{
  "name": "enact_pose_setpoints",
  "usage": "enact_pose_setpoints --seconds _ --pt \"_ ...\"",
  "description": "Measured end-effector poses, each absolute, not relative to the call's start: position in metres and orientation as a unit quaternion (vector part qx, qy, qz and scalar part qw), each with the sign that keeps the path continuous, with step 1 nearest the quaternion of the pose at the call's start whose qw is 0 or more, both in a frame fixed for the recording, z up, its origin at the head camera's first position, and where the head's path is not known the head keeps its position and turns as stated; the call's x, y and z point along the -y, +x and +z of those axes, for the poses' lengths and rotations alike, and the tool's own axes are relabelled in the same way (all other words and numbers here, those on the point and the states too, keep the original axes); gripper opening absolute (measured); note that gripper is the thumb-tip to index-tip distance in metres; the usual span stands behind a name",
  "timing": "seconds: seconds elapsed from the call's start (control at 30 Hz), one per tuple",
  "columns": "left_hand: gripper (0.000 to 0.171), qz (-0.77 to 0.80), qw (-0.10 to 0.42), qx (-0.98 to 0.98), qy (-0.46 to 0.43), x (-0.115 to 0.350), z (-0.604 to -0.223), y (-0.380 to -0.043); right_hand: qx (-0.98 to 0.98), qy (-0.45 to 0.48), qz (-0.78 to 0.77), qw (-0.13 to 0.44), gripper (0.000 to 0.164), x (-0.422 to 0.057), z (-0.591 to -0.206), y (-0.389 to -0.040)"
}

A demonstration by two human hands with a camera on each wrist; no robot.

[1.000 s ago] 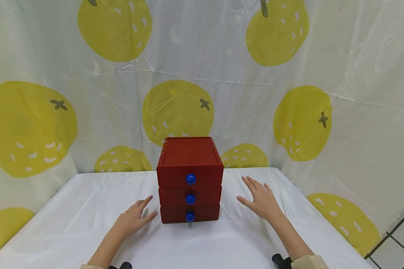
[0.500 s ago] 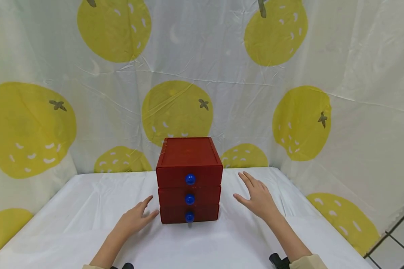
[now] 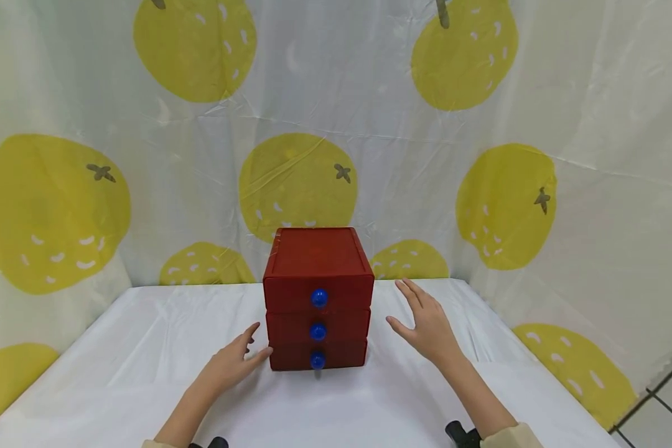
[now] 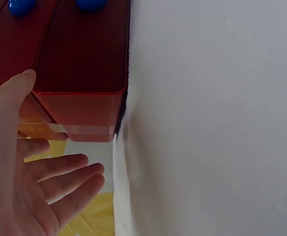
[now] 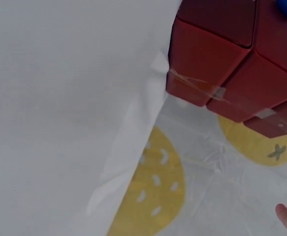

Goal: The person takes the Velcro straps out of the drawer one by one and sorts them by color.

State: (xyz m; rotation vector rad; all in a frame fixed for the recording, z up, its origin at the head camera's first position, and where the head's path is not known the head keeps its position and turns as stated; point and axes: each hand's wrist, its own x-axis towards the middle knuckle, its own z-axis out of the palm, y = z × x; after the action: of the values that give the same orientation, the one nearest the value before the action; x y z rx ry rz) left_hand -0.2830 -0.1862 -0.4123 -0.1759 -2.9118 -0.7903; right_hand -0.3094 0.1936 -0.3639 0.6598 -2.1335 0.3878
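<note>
A dark red chest of three stacked drawers [image 3: 317, 255] stands on the white-covered table, each drawer closed, with a round blue knob [image 3: 319, 298] on its front. At the chest's lower left side is my left hand [image 3: 229, 367], fingers spread and thumb tip by the front edge; whether it touches cannot be told. In the left wrist view this hand [image 4: 30, 187] holds nothing. My right hand [image 3: 430, 326] hovers apart from the chest's right side with its fingers extended. Only a few fingertips [image 5: 283, 214] of it show in the right wrist view.
White cloth covers the table [image 3: 358, 410]. Behind and beside it hangs a pale curtain [image 3: 381, 174] printed with yellow fruit. A black wire grid [image 3: 658, 398] shows at the lower right. Clear tape [image 5: 219, 92] runs along the chest's side.
My left hand has shifted slightly right, closer to the chest. The right hand has moved a little up and left towards it. The chest stays in place with its drawers closed.
</note>
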Motion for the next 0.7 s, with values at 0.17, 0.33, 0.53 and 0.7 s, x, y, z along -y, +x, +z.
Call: enact_pose_setpoints --seconds 0.17,0.33,0.53,0.7 --pt "0.089 -0.299 0.058 0.951 -0.059 0.18 -0.413 -0.282 0.835 0.28 0.168 0.443 0.07 -0.188 -0.36 -0.308" --pt "0.092 -0.327 0.067 0.94 -0.07 0.177 -0.414 -0.282 0.819 0.3 0.168 0.46 0.061 -0.18 -0.36 -0.307" --pt "0.095 -0.349 0.067 0.932 -0.071 0.172 -0.412 -0.282 0.794 0.314 0.163 0.494 0.063 -0.173 -0.357 -0.307" --pt "0.094 -0.364 0.067 0.926 -0.075 0.167 -0.41 -0.28 0.78 0.327 0.161 0.508 0.059 -0.166 -0.354 -0.306"
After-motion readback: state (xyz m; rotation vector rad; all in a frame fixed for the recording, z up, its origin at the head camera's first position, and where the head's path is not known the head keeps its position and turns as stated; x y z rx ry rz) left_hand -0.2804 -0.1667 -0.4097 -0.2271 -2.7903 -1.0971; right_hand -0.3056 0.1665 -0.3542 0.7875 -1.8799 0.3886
